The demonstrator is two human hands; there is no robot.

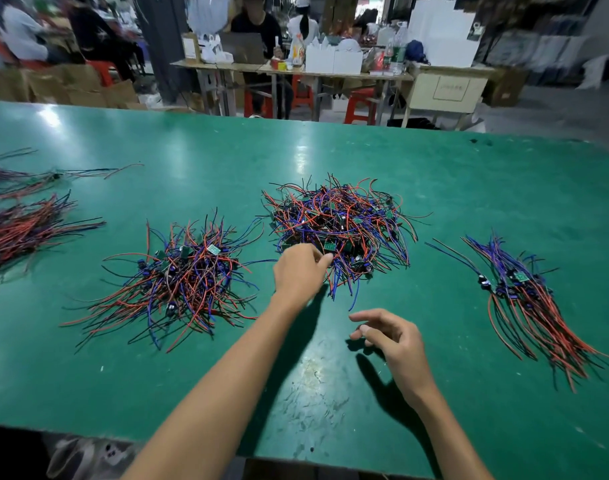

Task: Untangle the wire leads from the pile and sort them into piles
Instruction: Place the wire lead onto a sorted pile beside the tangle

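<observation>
Red, blue and black wire leads are lying in a tangled central pile [337, 226]; the left hand [301, 271] is pinching at its near edge, while the right hand [396, 339] is hovering released nearer the viewer above the green table [434, 161]. Sorted piles [531, 303] are flanking it.

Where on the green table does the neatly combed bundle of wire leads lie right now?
In the head view, the combed bundle lies at the table's right side, right of the big tangled pile and beyond the empty right hand.
</observation>
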